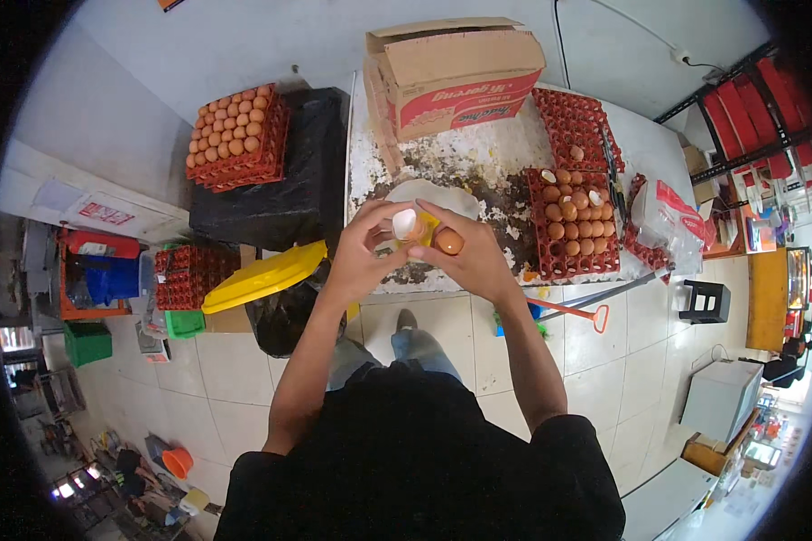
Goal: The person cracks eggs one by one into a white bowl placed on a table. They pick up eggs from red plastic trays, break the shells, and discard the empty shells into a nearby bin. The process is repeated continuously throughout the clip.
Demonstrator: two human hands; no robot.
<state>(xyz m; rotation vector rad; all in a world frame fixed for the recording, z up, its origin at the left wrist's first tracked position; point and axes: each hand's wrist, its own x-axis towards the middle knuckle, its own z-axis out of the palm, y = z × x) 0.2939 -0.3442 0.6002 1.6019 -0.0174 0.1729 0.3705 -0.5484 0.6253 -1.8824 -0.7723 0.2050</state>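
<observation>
My left hand [364,249] holds a cracked eggshell [404,222], its white inside showing. Between the fingers and palm of my right hand [477,253] sits a brown egg [448,241]; whether it is whole or a shell half I cannot tell. Both hands are close together above a pale bowl [457,196] on the table, and yellow egg shows in it between my fingers. Right of the bowl, a red egg tray [541,255] carries several brown eggs [572,231] and some broken shells [595,198].
A cardboard box [460,74] stands at the back of the stained table [501,152]. Another red tray [561,115] lies behind the egg tray. Stacked egg trays [233,132] rest on a black-covered surface [311,149] at left. A yellow lid [267,276] tilts near my left forearm.
</observation>
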